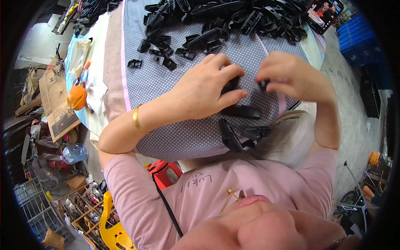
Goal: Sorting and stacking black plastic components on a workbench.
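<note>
Black part (231,85): likely light, stiff plastic; grip edges. Left hand (208,85) clasps it; three o'clock, right hand (288,75) pinches small piece (263,85).

Table (179,139): far edge blocked, pile of black parts (266,18) along most of it, phone (325,16) at far right corner. Loose pieces (164,62) spill toward the middle. Free lane down the left side between those and the left forearm (158,110). Orange (77,98) obstructs the left edge. Only a narrow gap between left hand (208,85) and right hand (293,76). Near edge: black clips (228,135) right of centre; bare left of them.
</note>
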`<state>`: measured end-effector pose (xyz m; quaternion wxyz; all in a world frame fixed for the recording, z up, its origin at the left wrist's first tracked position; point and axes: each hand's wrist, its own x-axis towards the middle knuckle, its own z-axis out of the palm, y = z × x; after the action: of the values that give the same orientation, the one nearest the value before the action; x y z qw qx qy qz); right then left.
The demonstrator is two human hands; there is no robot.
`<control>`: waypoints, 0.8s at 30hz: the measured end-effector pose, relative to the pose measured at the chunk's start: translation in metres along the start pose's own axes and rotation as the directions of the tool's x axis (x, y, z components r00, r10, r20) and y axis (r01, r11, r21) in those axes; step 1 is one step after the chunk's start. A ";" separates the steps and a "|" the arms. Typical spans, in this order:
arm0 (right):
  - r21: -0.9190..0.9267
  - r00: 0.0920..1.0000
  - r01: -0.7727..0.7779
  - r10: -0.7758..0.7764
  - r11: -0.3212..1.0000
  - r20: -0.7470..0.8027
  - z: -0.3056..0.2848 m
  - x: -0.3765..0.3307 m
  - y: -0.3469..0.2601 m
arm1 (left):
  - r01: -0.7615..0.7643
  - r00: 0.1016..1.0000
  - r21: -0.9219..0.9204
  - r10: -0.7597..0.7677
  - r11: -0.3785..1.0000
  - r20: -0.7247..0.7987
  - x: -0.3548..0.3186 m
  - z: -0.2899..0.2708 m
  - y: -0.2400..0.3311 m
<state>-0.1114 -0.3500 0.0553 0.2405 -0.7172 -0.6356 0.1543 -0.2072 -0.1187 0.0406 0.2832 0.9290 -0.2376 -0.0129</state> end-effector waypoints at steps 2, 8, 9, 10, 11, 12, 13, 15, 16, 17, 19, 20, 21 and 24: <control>-0.107 0.945 -0.123 0.083 0.987 -0.316 0.001 0.001 0.008 | -0.237 0.964 0.009 0.236 0.971 -0.123 0.005 0.011 -0.009; -0.084 0.932 -0.105 0.068 0.991 -0.357 0.020 0.018 0.005 | 0.025 0.998 -0.082 -0.030 0.996 -0.062 -0.004 -0.009 -0.011; -0.097 0.939 -0.102 0.063 0.990 -0.338 0.022 0.018 0.004 | 0.125 0.992 0.019 -0.125 0.992 -0.012 -0.006 -0.013 -0.011; -0.097 0.940 -0.103 0.065 0.990 -0.335 0.021 0.018 0.002 | 0.125 0.992 0.016 -0.125 0.992 -0.013 -0.005 -0.016 -0.011; -0.138 0.941 -0.116 0.064 0.984 -0.332 0.020 0.017 -0.001 | 0.145 0.989 0.014 -0.146 0.989 0.021 -0.005 -0.018 -0.010; -0.180 0.942 -0.130 0.064 0.975 -0.330 0.019 0.017 -0.003 | 0.165 0.985 0.013 -0.166 0.986 0.055 -0.005 -0.019 -0.010; -0.178 0.943 -0.126 0.062 0.976 -0.328 0.019 0.017 -0.003 | 0.170 0.984 0.012 -0.170 0.985 0.054 -0.005 -0.018 -0.013; -0.184 0.947 -0.118 0.055 0.976 -0.316 0.019 0.015 -0.003 | 0.118 0.992 -0.105 -0.123 0.987 -0.041 -0.002 -0.015 -0.017; -0.184 0.947 -0.118 0.055 0.976 -0.317 0.021 0.017 -0.002 | 0.118 0.992 -0.104 -0.123 0.988 -0.041 -0.001 -0.014 -0.017; -0.166 0.938 -0.081 0.019 0.983 -0.345 0.026 0.020 -0.001 | 0.105 0.993 -0.151 -0.112 0.983 -0.039 0.000 -0.013 -0.016; -0.151 0.926 -0.048 -0.012 0.987 -0.377 0.034 0.024 -0.001 | 0.088 0.995 -0.197 -0.096 0.976 -0.034 0.001 -0.010 -0.015; -0.142 0.920 -0.030 -0.028 0.989 -0.390 0.037 0.025 0.000 | 0.053 0.996 -0.158 -0.064 0.986 -0.067 0.001 -0.007 -0.016; -0.135 0.914 -0.012 -0.044 0.991 -0.403 0.037 0.025 0.001 | 0.019 0.995 -0.118 -0.030 0.993 -0.099 0.001 -0.004 -0.018; -0.062 0.930 -0.049 0.023 0.997 -0.367 0.035 0.024 0.000 | -0.074 0.992 -0.111 0.061 0.991 -0.111 0.002 -0.007 -0.021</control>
<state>-0.1262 -0.3210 0.0284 0.3265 -0.7528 -0.5716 0.0000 -0.1957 -0.1008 0.0357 0.3490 0.9019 -0.2523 0.0329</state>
